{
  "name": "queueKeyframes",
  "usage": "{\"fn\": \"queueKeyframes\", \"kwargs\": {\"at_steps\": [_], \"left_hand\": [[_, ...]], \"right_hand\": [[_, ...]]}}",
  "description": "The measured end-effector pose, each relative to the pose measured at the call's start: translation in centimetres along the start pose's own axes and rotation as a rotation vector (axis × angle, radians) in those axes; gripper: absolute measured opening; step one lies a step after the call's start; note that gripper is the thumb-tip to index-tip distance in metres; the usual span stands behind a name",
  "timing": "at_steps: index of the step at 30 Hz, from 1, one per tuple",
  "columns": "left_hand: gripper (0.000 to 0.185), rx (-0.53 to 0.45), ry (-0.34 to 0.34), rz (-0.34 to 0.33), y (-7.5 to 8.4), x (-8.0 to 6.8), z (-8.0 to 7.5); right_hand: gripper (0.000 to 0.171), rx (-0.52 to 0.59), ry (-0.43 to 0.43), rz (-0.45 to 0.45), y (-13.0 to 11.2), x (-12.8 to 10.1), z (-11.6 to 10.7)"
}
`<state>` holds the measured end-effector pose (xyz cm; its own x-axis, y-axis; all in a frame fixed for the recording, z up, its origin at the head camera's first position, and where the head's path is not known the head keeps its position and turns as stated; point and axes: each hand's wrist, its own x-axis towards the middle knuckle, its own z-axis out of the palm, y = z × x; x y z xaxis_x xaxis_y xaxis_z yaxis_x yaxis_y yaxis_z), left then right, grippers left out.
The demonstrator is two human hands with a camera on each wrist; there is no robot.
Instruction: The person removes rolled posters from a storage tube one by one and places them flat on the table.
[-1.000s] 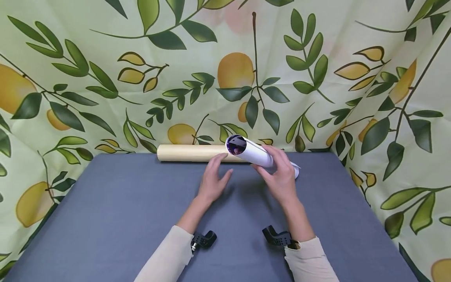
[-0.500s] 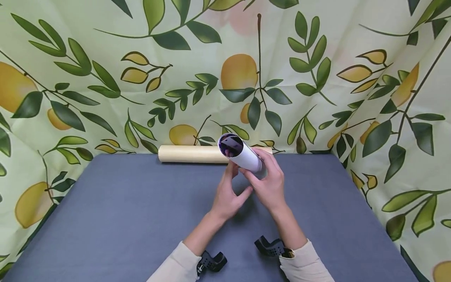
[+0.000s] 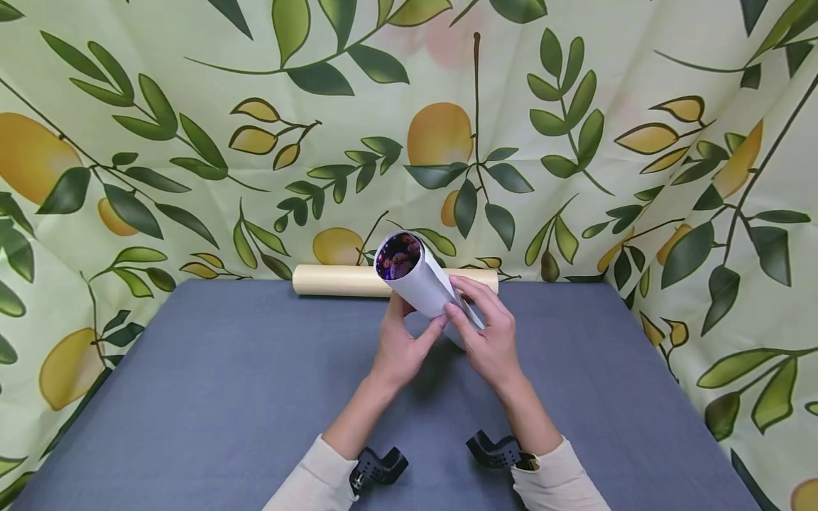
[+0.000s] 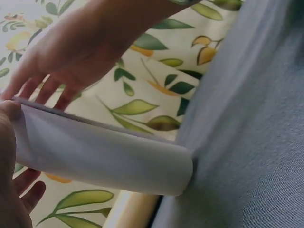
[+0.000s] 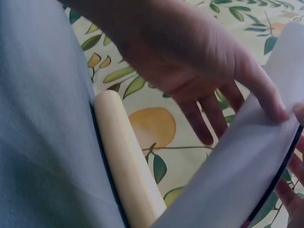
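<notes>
A white rolled sheet [image 3: 422,282] is held above the grey table [image 3: 192,383], tilted, with its open end [image 3: 399,255] up and toward me, showing a purple print inside. My left hand [image 3: 415,321] grips the roll from below, thumb against its side. My right hand [image 3: 469,309] holds it from the right, fingers lying on the loose outer edge of the sheet. In the left wrist view the roll [image 4: 104,159] runs across, with the right hand [image 4: 71,52] above it. The right wrist view shows the roll [image 5: 247,175] under the left hand [image 5: 190,61].
A tan cardboard tube [image 3: 339,280] lies along the table's far edge, behind the hands, also seen as the tube [image 5: 126,161] in the right wrist view. Leaf-and-lemon printed cloth [image 3: 192,142] hangs behind and on both sides of the table.
The roll has risen and swung left, its open end tipping higher. My left hand, open beside it a second ago, has closed on it from below; the right hand shifted left with it.
</notes>
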<state>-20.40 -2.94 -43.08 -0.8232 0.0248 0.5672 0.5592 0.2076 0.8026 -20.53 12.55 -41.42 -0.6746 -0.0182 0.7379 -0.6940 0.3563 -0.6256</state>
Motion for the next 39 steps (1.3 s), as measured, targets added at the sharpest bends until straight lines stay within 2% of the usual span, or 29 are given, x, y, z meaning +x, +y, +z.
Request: {"fn": "queueKeyframes", "kwargs": {"at_steps": [7,11,14,17,20,23,26,31,35,39], "left_hand": [[0.065,-0.048,0.013,-0.019,0.3,0.5,-0.9],[0.075,-0.105,0.023,-0.074,0.2,0.8,-1.2],[0.085,-0.113,0.053,-0.104,0.1,0.9,-1.4],[0.085,-0.039,0.099,-0.044,-0.1,1.0,-1.4],[0.077,0.122,0.146,0.056,-0.2,0.9,-1.4],[0.066,0.266,0.134,0.121,-0.2,0.8,-1.4],[0.065,0.349,0.071,0.097,-0.2,0.6,-1.4],[0.090,0.408,-0.004,-0.024,-0.4,0.6,-1.3],[0.104,0.431,-0.034,-0.087,-0.5,0.7,-1.4],[0.104,0.436,-0.035,-0.121,-0.6,0.9,-1.7]], "right_hand": [[0.042,-0.055,0.007,0.040,1.0,0.1,-0.4],[0.037,-0.039,0.006,0.106,1.4,0.1,-0.5],[0.034,0.004,-0.001,0.165,1.4,0.0,-0.6],[0.032,0.073,-0.009,0.238,1.3,0.0,-0.6],[0.031,0.143,-0.001,0.312,1.3,0.1,-0.7],[0.030,0.165,0.018,0.358,1.3,0.1,-0.7],[0.030,0.172,0.031,0.388,1.3,0.1,-0.6],[0.030,0.184,0.008,0.441,1.6,0.0,-0.4],[0.030,0.180,0.006,0.449,1.8,-0.1,-0.4],[0.029,0.207,0.029,0.446,2.1,0.0,-0.6]]}}
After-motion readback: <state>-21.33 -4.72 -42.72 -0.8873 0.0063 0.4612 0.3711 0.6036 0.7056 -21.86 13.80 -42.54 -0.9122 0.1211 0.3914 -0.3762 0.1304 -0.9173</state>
